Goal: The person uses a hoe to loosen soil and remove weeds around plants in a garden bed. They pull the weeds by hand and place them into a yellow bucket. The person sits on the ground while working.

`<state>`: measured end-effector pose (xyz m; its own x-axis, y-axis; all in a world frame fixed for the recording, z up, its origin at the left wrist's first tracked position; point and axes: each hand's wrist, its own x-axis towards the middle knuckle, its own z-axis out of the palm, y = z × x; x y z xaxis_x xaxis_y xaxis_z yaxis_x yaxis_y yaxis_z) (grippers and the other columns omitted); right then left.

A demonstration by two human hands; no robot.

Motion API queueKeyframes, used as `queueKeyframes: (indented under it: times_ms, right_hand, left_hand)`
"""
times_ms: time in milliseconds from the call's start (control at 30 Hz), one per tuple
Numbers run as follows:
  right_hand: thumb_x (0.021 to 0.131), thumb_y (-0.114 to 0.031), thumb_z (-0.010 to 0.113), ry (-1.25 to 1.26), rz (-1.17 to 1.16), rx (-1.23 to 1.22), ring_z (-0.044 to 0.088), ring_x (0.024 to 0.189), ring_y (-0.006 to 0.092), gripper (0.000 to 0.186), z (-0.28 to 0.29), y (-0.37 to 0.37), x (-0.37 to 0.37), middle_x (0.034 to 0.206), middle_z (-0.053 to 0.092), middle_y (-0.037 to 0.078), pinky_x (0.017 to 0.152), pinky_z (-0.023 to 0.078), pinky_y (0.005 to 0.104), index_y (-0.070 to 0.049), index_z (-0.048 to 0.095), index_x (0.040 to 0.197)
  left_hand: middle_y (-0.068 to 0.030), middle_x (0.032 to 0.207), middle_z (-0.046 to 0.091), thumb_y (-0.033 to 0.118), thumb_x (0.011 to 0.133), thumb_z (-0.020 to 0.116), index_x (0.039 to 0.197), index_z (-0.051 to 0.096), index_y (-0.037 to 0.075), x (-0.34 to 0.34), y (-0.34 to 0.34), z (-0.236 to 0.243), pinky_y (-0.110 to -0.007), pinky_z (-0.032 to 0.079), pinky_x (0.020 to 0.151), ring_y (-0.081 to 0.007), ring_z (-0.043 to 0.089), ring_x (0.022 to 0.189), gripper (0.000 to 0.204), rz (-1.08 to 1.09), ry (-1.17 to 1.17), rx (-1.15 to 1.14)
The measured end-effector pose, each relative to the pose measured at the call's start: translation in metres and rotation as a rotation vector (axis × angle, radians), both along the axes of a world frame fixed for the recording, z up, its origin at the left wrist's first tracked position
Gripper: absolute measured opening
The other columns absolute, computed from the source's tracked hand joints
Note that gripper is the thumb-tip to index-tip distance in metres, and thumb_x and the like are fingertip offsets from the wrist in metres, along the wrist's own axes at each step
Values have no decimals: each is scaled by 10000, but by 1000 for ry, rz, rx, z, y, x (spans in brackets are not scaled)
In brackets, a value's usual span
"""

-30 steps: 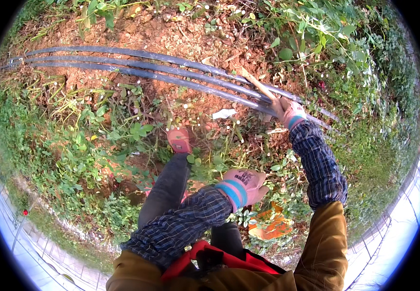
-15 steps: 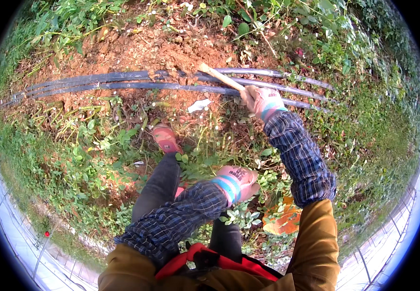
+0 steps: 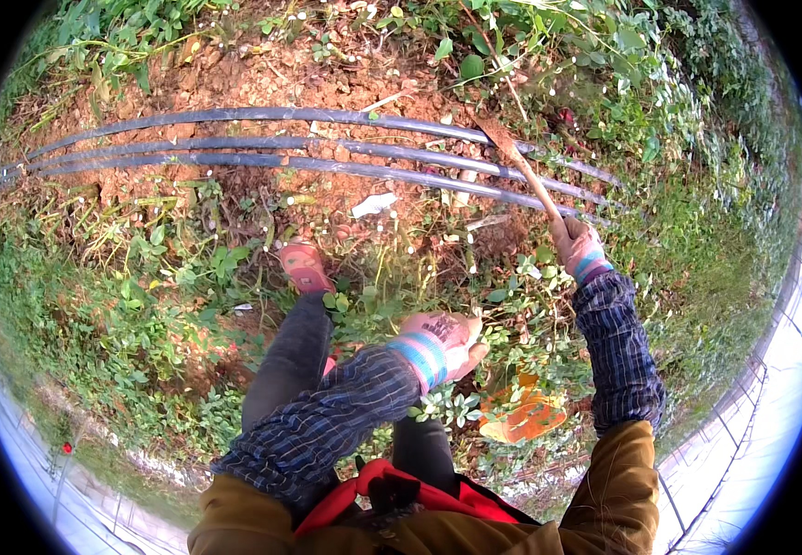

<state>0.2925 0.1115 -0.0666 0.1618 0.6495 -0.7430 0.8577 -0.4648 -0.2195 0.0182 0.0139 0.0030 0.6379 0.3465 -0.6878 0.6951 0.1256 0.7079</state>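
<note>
My right hand [image 3: 583,248], in a pale pinkish glove with a blue-banded cuff, grips the wooden handle of a short digging tool [image 3: 532,182]. The tool's narrow, soil-coloured head lies across the far right of three dark pipes, which run over the reddish soil; the nearest pipe [image 3: 373,169] passes under the handle. My left hand [image 3: 440,344], gloved alike, is low over my right knee. Its thumb stands apart from its fingers, which are partly hidden, and I see nothing held.
An orange object [image 3: 523,412] lies among leaves at lower right. My reddish shoe [image 3: 307,266] stands on the ground left of centre. A white scrap [image 3: 374,204] rests just in front of the pipes. Leafy plants [image 3: 604,55] and cut stems surround the bare soil [image 3: 234,83].
My right hand and the digging tool have swung right, away from the middle of the pipes. The farthest pipe now lies apart from the others, with less soil over them. My left hand has barely shifted.
</note>
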Motion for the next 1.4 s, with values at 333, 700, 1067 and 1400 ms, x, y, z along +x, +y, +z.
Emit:
queueKeyframes:
  times_ms: [333, 700, 1067, 1400]
  right_hand:
    - [927, -453, 455, -111, 197, 149, 630, 749, 362, 429, -74, -2, -37, 781, 636, 210, 671, 487, 439, -57, 619, 940]
    - [904, -371, 528, 6, 676, 206, 631, 682, 323, 278, -21, 5, -72, 710, 635, 137, 631, 495, 431, -122, 632, 966]
    - [906, -104, 427, -278, 662, 81, 579, 1119, 274, 687, -113, 146, -199, 1281, 548, 121, 928, 477, 398, -311, 124, 1487]
    - [901, -319, 518, -155, 618, 306, 620, 888, 357, 247, -152, 165, -184, 916, 641, 177, 768, 498, 435, -86, 593, 936]
  left_hand:
    - [-157, 827, 624, 452, 864, 503, 947, 547, 95, -12, -23, -11, -450, 499, 675, -355, 624, 785, 369, 36, -6, 78]
    - [-176, 920, 649, 453, 883, 463, 1055, 555, 75, -3, -8, -2, -447, 498, 763, -350, 625, 900, 425, 55, 21, 71]
    - [-125, 1017, 645, 461, 889, 448, 1144, 531, 125, -23, -34, -22, -436, 490, 814, -312, 621, 949, 430, 189, -8, 84]
    - [-106, 1029, 649, 464, 877, 466, 1146, 537, 133, -39, -16, -12, -443, 493, 813, -304, 621, 951, 432, 233, -12, 125]
